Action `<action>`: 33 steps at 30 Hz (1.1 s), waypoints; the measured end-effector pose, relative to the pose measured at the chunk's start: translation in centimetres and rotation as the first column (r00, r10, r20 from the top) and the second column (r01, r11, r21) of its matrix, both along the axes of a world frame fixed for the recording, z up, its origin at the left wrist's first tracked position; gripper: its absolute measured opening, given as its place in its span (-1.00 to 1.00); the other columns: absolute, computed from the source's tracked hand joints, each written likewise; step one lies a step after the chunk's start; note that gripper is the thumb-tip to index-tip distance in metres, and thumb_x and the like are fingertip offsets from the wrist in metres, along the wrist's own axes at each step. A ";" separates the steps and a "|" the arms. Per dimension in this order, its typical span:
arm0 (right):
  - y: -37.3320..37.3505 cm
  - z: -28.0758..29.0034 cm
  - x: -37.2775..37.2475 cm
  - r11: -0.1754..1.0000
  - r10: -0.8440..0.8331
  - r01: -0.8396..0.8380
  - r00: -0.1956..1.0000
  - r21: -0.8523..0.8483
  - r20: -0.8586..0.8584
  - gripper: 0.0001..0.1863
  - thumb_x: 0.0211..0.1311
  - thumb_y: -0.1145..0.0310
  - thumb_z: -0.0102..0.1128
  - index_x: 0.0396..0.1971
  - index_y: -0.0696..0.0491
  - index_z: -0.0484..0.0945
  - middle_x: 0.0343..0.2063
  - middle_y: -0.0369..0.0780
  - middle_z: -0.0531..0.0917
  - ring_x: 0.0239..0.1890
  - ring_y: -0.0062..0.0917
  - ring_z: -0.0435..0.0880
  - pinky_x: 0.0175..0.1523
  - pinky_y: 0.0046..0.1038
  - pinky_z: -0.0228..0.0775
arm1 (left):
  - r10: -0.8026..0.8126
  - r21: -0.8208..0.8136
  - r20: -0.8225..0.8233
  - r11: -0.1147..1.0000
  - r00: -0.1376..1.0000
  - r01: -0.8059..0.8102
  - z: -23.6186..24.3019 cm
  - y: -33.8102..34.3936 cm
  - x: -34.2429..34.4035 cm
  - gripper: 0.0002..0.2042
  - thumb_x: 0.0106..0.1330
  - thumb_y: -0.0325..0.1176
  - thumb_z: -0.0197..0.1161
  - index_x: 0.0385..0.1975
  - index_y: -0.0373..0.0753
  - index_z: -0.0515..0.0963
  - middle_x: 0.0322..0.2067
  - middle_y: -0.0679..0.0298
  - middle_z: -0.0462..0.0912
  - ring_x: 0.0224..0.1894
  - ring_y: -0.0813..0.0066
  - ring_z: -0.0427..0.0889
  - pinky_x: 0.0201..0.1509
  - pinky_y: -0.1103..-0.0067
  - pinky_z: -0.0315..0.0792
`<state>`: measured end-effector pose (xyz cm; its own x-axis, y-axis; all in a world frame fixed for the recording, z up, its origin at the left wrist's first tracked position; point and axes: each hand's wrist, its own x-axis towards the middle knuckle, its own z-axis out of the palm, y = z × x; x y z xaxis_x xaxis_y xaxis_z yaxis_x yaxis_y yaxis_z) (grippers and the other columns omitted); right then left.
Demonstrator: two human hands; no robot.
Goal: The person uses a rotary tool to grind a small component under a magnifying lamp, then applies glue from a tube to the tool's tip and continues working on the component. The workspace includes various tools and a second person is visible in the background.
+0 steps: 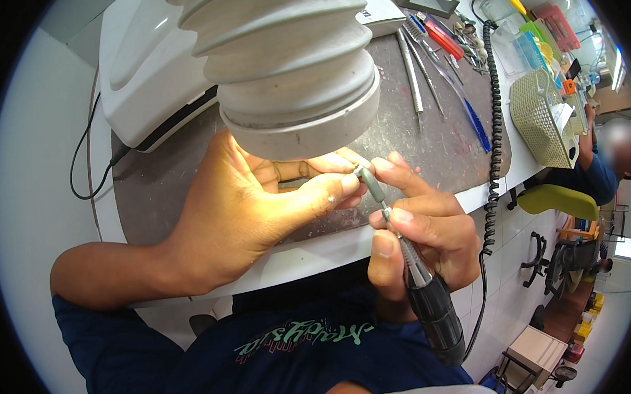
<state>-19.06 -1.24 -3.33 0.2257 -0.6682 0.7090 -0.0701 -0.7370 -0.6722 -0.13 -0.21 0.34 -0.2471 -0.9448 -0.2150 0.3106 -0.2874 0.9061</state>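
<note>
My right hand [430, 238] grips a rotary handpiece [433, 318] with a black grip and metal nose like a pen. A grey-green cylindrical grinding bit [372, 185] sits in its tip. My left hand [259, 199] pinches a small whitish piece [359, 170] between thumb and fingers; its exact kind is too small to make out. The bit's end meets or nearly meets that piece. My right forefinger rests close to the left fingertips. Just above both hands hangs the round mouth of a ribbed grey suction hose [301, 120], which hides part of the left fingers.
A white machine [151, 70] with a black cable stands at the left on the brown mat [156, 183]. Knives, a brush and a blue-handled tool [478, 126] lie at the right. A coiled black cord [495, 119] runs beside a beige basket [537, 113]. Another person sits far right.
</note>
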 end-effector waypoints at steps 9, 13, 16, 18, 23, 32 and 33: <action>-0.1 -0.5 0.2 0.999 -0.040 0.040 0.999 -0.006 0.032 -0.70 -0.08 0.61 0.40 -0.29 0.18 0.52 -0.44 -0.12 0.68 -0.13 -0.12 0.73 0.07 -0.10 0.58 | 0.006 0.020 -0.025 1.000 1.000 -0.006 0.1 0.0 -0.1 -0.91 0.33 -0.55 0.20 -0.22 -0.37 0.50 -0.15 0.16 0.58 -0.10 0.50 0.59 0.03 0.56 0.55; -0.1 -0.6 0.3 0.999 -0.042 0.043 0.998 -0.010 0.044 -0.70 -0.07 0.61 0.40 -0.30 0.18 0.52 -0.44 -0.12 0.68 -0.14 -0.13 0.73 0.07 -0.10 0.58 | 0.000 0.010 -0.014 1.000 1.000 0.000 0.1 -0.1 -0.1 -0.91 0.33 -0.55 0.19 -0.22 -0.38 0.51 -0.15 0.15 0.58 -0.10 0.50 0.59 0.02 0.57 0.54; -0.1 -0.3 0.0 1.000 -0.019 0.019 1.000 -0.010 0.025 -0.70 -0.07 0.62 0.39 -0.29 0.18 0.52 -0.44 -0.13 0.68 -0.13 -0.12 0.73 0.08 -0.10 0.57 | -0.003 -0.011 0.006 1.000 1.000 0.003 -0.1 -0.1 -0.1 -0.91 0.33 -0.55 0.20 -0.23 -0.38 0.51 -0.15 0.15 0.59 -0.11 0.50 0.59 0.01 0.57 0.54; -0.1 -0.2 0.0 1.000 -0.006 0.006 1.000 -0.005 0.011 -0.70 -0.07 0.62 0.39 -0.29 0.18 0.52 -0.44 -0.13 0.68 -0.13 -0.12 0.73 0.08 -0.09 0.57 | 0.002 -0.022 0.014 1.000 1.000 -0.002 -0.3 -0.1 -0.1 -0.91 0.33 -0.56 0.20 -0.23 -0.37 0.50 -0.15 0.15 0.59 -0.11 0.50 0.59 0.01 0.57 0.54; 0.0 -0.1 0.0 1.000 -0.008 0.008 1.000 0.007 0.005 -0.70 -0.06 0.62 0.40 -0.28 0.18 0.52 -0.44 -0.13 0.68 -0.12 -0.12 0.73 0.09 -0.08 0.56 | 0.005 -0.024 0.007 1.000 1.000 -0.005 -0.4 -0.1 -0.1 -0.91 0.33 -0.56 0.19 -0.21 -0.37 0.49 -0.15 0.14 0.59 -0.11 0.48 0.60 0.00 0.57 0.54; 0.0 -0.4 0.4 0.999 -0.050 0.049 0.996 0.010 0.069 -0.71 -0.07 0.63 0.39 -0.30 0.19 0.52 -0.44 -0.11 0.68 -0.14 -0.11 0.73 0.09 -0.06 0.56 | -0.003 0.033 0.020 0.999 1.000 0.003 0.1 -0.1 0.0 -0.91 0.32 -0.58 0.19 -0.24 -0.38 0.47 -0.13 0.11 0.57 -0.11 0.46 0.60 0.01 0.54 0.56; 0.0 -0.3 0.3 0.999 -0.042 0.041 0.997 0.012 0.062 -0.71 -0.07 0.63 0.39 -0.30 0.18 0.53 -0.44 -0.11 0.68 -0.14 -0.11 0.73 0.09 -0.06 0.55 | 0.001 0.023 0.018 1.000 1.000 -0.002 0.1 -0.1 0.0 -0.91 0.32 -0.58 0.19 -0.23 -0.37 0.47 -0.13 0.11 0.57 -0.11 0.46 0.60 0.01 0.54 0.56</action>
